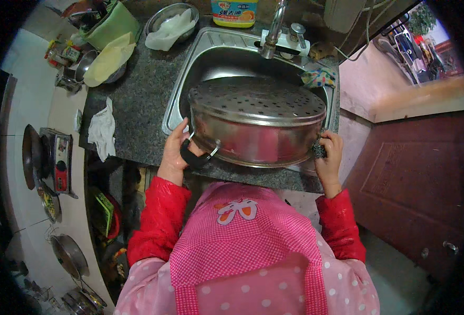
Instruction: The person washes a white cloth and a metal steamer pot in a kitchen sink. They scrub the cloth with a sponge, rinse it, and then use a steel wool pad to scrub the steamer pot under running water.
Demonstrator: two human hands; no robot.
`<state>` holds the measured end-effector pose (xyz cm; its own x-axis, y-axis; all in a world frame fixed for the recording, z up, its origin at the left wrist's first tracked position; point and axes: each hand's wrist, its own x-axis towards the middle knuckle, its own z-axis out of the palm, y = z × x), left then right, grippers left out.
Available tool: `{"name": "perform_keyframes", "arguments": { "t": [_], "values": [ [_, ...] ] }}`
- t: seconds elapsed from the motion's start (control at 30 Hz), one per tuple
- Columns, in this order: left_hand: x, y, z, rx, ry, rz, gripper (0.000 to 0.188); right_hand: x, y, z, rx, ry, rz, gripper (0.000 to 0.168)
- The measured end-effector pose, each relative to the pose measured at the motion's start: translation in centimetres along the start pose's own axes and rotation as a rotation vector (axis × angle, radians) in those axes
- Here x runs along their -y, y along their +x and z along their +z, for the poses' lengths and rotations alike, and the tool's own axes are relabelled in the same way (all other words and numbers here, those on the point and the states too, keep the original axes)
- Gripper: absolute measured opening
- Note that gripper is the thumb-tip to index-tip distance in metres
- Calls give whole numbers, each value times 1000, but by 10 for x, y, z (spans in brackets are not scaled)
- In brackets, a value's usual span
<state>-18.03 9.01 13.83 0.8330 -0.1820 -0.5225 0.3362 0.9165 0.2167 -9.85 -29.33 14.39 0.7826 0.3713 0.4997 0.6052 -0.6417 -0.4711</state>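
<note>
A stainless steel steamer tier (pixel 255 138) is tipped up at the near edge of a steel sink (pixel 212 59), its perforated base facing up and away. My left hand (pixel 178 151) holds the tier at its left side, by a black loop handle (pixel 194 155). At the right side my right hand (pixel 329 147) has its fingers closed on a dark metal scouring pad (pixel 319 149), which is against the tier's wall. The faucet (pixel 270 41) stands behind the tier. A patterned cloth (pixel 318 77) lies on the sink's right rim.
On the counter to the left are a white rag (pixel 102 130), a bowl with a pale cloth (pixel 173 29) and a yellowish cloth (pixel 111 59) over another bowl. A yellow detergent jug (pixel 234 13) stands behind the sink. A gas stove (pixel 60 161) is at far left, a dark red door (pixel 413 189) at right.
</note>
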Motion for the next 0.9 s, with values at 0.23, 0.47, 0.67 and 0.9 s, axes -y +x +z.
{"name": "perform_keyframes", "arguments": {
  "t": [0.23, 0.47, 0.67, 0.9],
  "values": [
    [17, 15, -36, 88, -224, -70, 34, -2, -17, -18, 248, -28, 121, 51],
    [39, 4, -16, -197, 51, 72, 43, 19, -30, -35, 398, 133, 115, 38],
    [51, 0, 20, -437, 238, 32, 49, 17, -35, -22, 405, -190, 159, 40],
    [67, 7, 21, -454, 268, 56, 50, 36, -57, -11, 318, -190, 83, 35]
  ]
}}
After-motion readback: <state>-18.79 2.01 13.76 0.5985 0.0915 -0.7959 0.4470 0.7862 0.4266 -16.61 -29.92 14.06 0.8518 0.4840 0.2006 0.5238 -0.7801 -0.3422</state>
